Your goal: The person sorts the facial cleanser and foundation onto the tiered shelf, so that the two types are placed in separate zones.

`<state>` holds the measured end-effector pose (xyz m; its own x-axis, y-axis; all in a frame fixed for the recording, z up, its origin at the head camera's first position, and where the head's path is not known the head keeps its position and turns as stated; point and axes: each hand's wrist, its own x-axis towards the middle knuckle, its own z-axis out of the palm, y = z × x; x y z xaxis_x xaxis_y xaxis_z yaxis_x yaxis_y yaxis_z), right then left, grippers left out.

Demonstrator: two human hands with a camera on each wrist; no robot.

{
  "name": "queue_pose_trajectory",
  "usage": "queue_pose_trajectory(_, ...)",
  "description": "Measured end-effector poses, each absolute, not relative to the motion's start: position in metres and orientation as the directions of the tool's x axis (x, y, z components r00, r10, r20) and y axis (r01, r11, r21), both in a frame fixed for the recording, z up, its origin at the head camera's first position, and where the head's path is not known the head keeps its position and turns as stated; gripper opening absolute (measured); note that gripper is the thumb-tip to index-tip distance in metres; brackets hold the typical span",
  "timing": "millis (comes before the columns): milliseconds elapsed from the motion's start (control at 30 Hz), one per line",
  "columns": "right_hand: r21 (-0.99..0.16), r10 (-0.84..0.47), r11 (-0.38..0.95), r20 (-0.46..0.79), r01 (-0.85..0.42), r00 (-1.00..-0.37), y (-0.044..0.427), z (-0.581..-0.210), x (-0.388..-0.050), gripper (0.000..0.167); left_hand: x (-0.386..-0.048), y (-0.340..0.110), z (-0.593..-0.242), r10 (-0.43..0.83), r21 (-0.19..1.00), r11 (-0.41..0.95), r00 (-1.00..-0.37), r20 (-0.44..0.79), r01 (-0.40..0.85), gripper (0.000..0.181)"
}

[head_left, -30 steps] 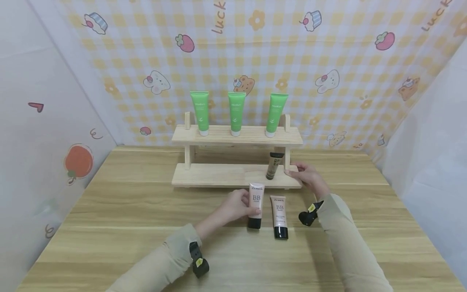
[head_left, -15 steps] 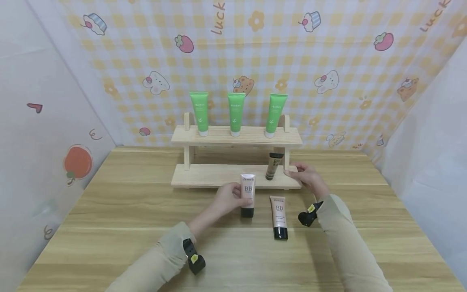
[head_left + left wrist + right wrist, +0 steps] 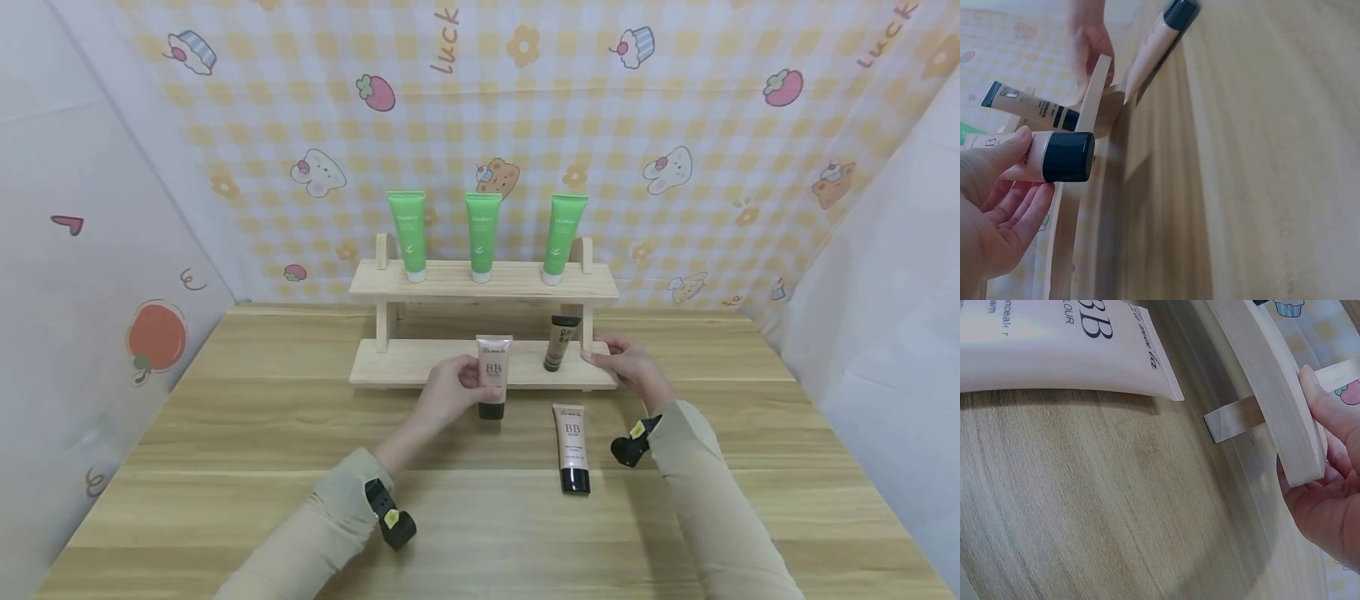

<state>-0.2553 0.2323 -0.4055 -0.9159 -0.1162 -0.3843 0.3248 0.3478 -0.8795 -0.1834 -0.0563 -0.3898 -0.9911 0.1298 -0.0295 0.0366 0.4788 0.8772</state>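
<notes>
Between thumb and fingers, my left hand [image 3: 448,390] pinches a pink BB cream tube [image 3: 492,367], black cap down, in front of the lower board of a two-tier wooden shelf [image 3: 420,364]. My right hand [image 3: 632,367] grips the right end of that lower board; the right wrist view shows the thumb on top and fingers beneath the wood [image 3: 1294,431]. A small brown tube with black ends [image 3: 559,346] stands on the lower board near its right side. Another pink BB cream tube [image 3: 572,448] lies on the table in front of the shelf.
Three green tubes [image 3: 482,237] stand spaced out on the upper board [image 3: 517,279]. A patterned cloth wall [image 3: 420,125] rises close behind the shelf, and white side walls [image 3: 67,250] flank the wood-grain table [image 3: 247,433].
My left hand has carried the BB cream tube left and forward, from beside the lying tube to the front of the lower board. The right hand keeps its grip on the shelf.
</notes>
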Motion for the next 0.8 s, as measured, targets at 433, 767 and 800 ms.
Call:
queue_pose_trajectory(433,-0.887,-0.112,0.327,-0.378,0.325,-0.919,0.233,-0.407,-0.255,0.062,-0.201,-0.063,-0.382,0.089,0.901,0.431,-0.996,0.008,0.046,0.042)
queue_pose_trajectory(767,-0.889,-0.118,0.316,-0.383,0.331,-0.916,0.233,-0.408,-0.257,0.065,-0.218,-0.067,-0.384,0.068,0.897,0.433,-0.995,0.067,0.090,0.041)
queue_pose_trajectory(800,-0.888,-0.118,0.318,-0.385,0.332,-0.915,0.232,-0.408,-0.257,0.065,-0.220,-0.067,-0.384,0.063,0.895,0.438,-0.996,0.065,0.086,0.041)
